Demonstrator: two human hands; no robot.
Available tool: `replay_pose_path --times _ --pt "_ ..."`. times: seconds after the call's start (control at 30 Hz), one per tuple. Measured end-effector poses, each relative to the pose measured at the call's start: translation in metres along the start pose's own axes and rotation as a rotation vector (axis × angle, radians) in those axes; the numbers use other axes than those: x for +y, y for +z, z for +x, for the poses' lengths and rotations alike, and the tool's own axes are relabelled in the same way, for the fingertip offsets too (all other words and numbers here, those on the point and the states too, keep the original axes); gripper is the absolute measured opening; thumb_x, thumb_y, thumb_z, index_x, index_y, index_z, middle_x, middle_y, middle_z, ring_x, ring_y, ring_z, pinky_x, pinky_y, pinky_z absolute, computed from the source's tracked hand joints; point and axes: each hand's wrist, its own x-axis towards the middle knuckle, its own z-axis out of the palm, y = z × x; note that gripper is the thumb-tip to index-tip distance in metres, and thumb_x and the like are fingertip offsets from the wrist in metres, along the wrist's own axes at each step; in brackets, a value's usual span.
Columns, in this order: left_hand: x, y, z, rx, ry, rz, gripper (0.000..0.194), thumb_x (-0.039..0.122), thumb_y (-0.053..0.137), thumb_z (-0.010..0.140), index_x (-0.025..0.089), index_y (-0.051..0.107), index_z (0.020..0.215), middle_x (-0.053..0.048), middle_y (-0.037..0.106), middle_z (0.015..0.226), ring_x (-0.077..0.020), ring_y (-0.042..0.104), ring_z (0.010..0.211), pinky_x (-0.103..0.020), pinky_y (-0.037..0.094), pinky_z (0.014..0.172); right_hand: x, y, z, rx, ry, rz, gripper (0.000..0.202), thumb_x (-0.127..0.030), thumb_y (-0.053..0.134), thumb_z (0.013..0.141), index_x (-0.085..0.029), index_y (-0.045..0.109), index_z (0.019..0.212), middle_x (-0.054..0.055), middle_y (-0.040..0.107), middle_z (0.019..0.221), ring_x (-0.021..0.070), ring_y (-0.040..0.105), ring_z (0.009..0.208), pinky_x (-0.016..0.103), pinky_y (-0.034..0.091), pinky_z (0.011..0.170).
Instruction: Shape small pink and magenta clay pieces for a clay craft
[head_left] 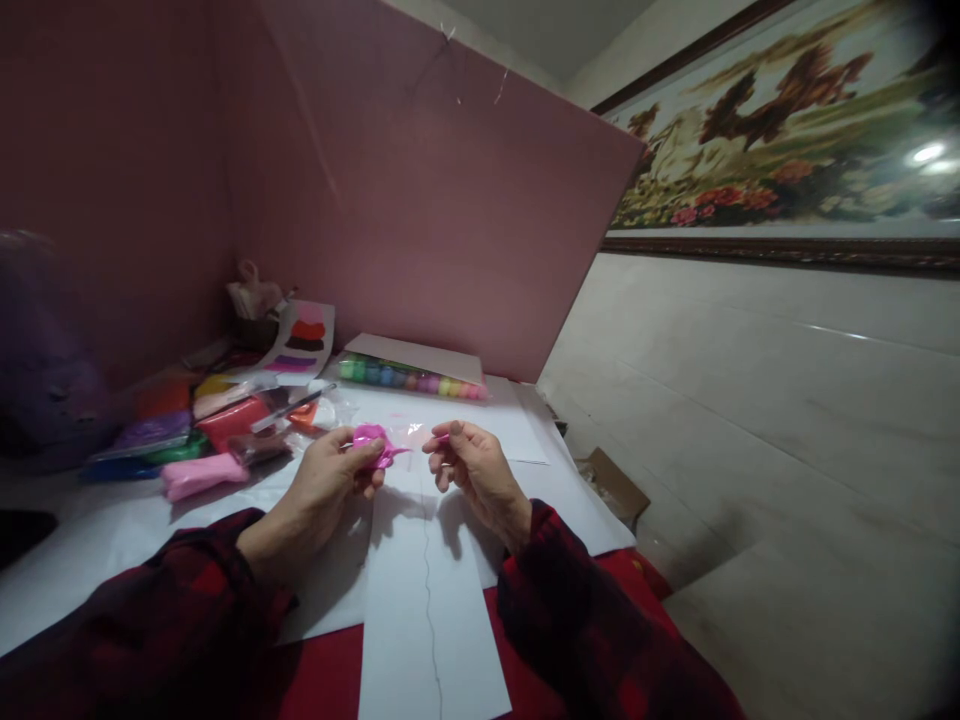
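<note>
A lump of magenta clay [369, 440] is gripped between the thumb and fingers of the left hand [322, 485], closed on it near the far end of the sheet [401, 610]; a thin point is drawn out of the lump. A small magenta bit [443, 438] is pinched by the closed thumb and fingertips of the right hand [480, 475], near the same end. Packets [202, 477] are heaped left of the sheet; beyond it a multicoloured pack [412, 381] is seen.

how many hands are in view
2: the left hand, holding pink clay, and the right hand, apart from it on the right with a small pink bit between its fingertips. Neither is hidden.
</note>
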Motion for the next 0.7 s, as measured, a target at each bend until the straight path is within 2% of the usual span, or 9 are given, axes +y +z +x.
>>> replay_pose_path --times 0.1,0.17,0.27,0.4,0.5,0.6,0.7 --pt "0.0 0.0 0.0 -0.008 0.001 0.006 0.016 0.018 0.07 0.07 0.013 0.055 0.074 0.001 0.058 0.048 -0.0089 0.051 0.039 -0.016 0.039 0.036 -0.001 -0.002 0.001 0.002 0.002 0.03 0.038 -0.042 0.079 0.067 -0.011 0.062 0.081 0.008 0.066 0.079 0.0111 0.059 0.057 0.019 0.045 0.04" --pt "0.0 0.001 0.0 -0.003 -0.002 0.006 0.016 0.017 0.07 0.07 0.013 0.055 0.075 0.0 0.059 0.049 -0.0093 0.052 0.039 -0.016 0.039 0.036 -0.002 -0.003 0.0 0.01 0.013 0.063 0.033 -0.036 0.078 0.069 -0.011 0.064 0.085 0.003 0.062 0.073 0.0074 0.054 0.051 0.017 0.041 0.038" --pt "0.001 0.001 0.0 0.006 -0.002 0.003 0.015 0.017 0.069 0.07 0.013 0.055 0.075 0.001 0.059 0.049 -0.0094 0.051 0.039 -0.016 0.039 0.035 -0.006 -0.004 -0.001 0.011 0.048 0.127 0.028 -0.035 0.072 0.076 -0.011 0.065 0.09 -0.001 0.055 0.066 0.0052 0.047 0.047 0.016 0.035 0.036" --pt "0.001 0.0 0.0 -0.006 0.008 -0.006 0.017 0.017 0.071 0.07 0.013 0.056 0.077 0.001 0.059 0.05 -0.0092 0.052 0.04 -0.016 0.039 0.036 -0.01 -0.004 -0.001 0.021 0.033 0.161 0.028 -0.032 0.066 0.081 -0.008 0.065 0.095 0.009 0.066 0.083 0.0111 0.06 0.064 0.021 0.046 0.049" --pt "0.001 -0.001 0.001 0.003 0.016 -0.003 0.016 0.017 0.07 0.071 0.013 0.055 0.076 0.001 0.058 0.048 -0.0089 0.051 0.04 -0.015 0.039 0.036 -0.009 -0.005 0.001 0.033 -0.045 0.07 0.032 -0.027 0.073 0.074 -0.009 0.063 0.099 0.012 0.069 0.088 0.0148 0.065 0.071 0.023 0.049 0.054" --pt "0.001 -0.001 0.0 0.008 0.0 -0.015 0.016 0.016 0.07 0.07 0.013 0.056 0.078 0.001 0.059 0.05 -0.0087 0.052 0.04 -0.015 0.039 0.036 -0.004 -0.007 0.003 0.017 -0.113 -0.071 0.039 -0.03 0.076 0.07 -0.012 0.061 0.102 0.01 0.07 0.081 0.0144 0.063 0.059 0.023 0.046 0.046" --pt "0.001 -0.001 0.0 0.013 -0.014 -0.027 0.017 0.015 0.07 0.07 0.013 0.056 0.079 0.0 0.061 0.053 -0.0085 0.052 0.041 -0.016 0.041 0.038 -0.002 -0.008 0.003 0.002 -0.137 -0.184 0.028 -0.032 0.072 0.071 -0.013 0.063 0.09 0.006 0.068 0.075 0.0101 0.055 0.049 0.02 0.038 0.038"
